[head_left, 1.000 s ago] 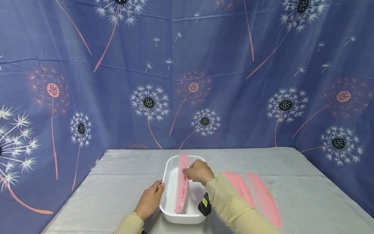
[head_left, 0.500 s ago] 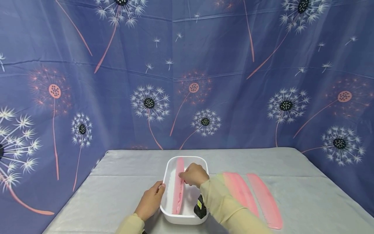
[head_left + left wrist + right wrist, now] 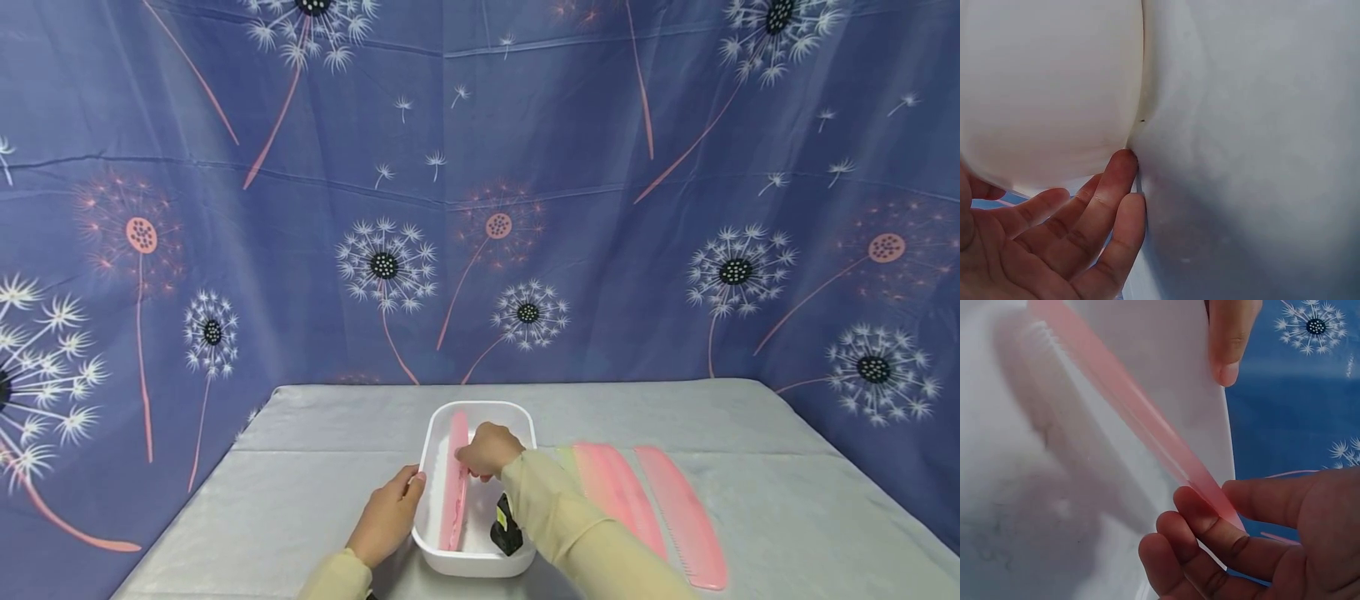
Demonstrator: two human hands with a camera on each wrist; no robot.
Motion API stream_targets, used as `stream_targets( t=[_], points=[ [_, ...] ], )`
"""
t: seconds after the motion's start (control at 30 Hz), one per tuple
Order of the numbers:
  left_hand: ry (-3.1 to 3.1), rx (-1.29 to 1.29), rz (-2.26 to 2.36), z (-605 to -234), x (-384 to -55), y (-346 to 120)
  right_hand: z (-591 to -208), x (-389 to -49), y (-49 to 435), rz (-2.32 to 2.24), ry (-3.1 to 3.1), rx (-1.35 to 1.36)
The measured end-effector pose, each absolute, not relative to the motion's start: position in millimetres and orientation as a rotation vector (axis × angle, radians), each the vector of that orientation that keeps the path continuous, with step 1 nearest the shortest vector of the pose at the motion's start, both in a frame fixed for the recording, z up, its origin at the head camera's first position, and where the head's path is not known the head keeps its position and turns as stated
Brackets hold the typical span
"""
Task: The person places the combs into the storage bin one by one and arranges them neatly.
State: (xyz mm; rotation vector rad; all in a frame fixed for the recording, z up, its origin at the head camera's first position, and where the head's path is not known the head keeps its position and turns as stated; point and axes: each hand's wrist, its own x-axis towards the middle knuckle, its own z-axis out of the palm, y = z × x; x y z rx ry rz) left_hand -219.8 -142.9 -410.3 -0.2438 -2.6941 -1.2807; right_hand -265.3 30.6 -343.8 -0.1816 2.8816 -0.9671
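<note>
A pink comb point(image 3: 454, 492) stands on edge lengthwise inside a white plastic tub point(image 3: 480, 567), near its left wall. My right hand point(image 3: 490, 450) reaches over the tub and pinches the comb's middle between thumb and fingers. In the right wrist view the pink comb point(image 3: 1141, 412) runs diagonally, its spine towards the camera and some teeth visible at the far end. My left hand point(image 3: 386, 512) holds the tub's left rim, thumb over the edge. From the left wrist, the fingertips point(image 3: 1124, 164) press against the tub's outer wall point(image 3: 1047, 94).
Two pink combs, a nearer-sleeve one point(image 3: 618, 492) and an outer one point(image 3: 682, 517), lie on the grey cloth-covered table point(image 3: 315, 433) right of the tub. The right sleeve overlaps the first. A blue dandelion-print curtain point(image 3: 465, 133) closes off the back and sides.
My right hand has moved the comb left and down into the tub, so that it stands nearer the left wall. The left hand keeps its hold on the rim.
</note>
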Motion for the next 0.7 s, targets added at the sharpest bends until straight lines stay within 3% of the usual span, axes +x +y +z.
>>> stream_targets(
  t=[0.7],
  points=[
    [-2.690, -0.259, -1.274, -410.2, -218.3, -138.9, -351.8, -271.7, 28.7, -0.903, 2.802, -0.141]
  ],
)
